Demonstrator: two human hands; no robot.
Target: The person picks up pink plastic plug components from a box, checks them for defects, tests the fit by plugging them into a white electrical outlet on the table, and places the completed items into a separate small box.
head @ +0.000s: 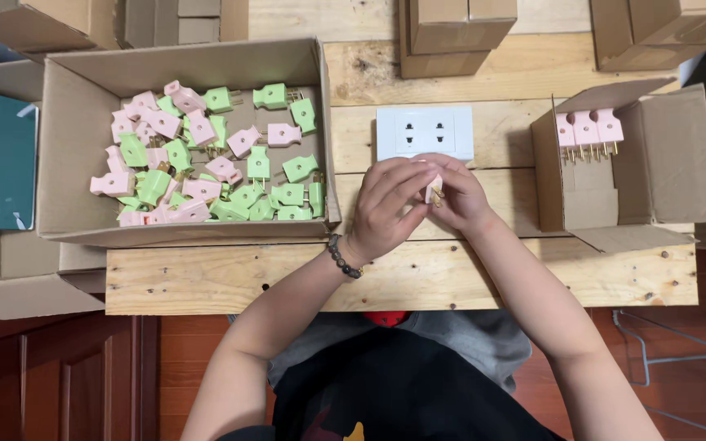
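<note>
— Two hands, both mine, meet over the wooden table [418,278], just below the white socket plate [424,132]. Do you see what they hold?

— A small pale plug [434,189], I think. Brass prongs show at its lower end.

— Yes. My right hand [461,196] has its fingers closed around that plug, pinching it between thumb and fingertips. My left hand [386,208] curls in against it; its fingertips touch the plug too, so both are gripping the same piece.

— And the plug sits where, exactly?

— Between the two hands, above the table, just beside the lower edge of the socket plate. I cannot tell whether it touches the plate.

— What lies to the sides?

— On my left, a large open cardboard box [67,147] holds a loose heap of pink and green plugs [206,163]. On my right, a smaller cardboard box [680,155] lies open with three pink plugs [587,129] lined up side by side at its left inner wall, prongs pointing down in the view.

— Anything on the wrist?

— A dark beaded bracelet [343,256] on the left one.
</note>
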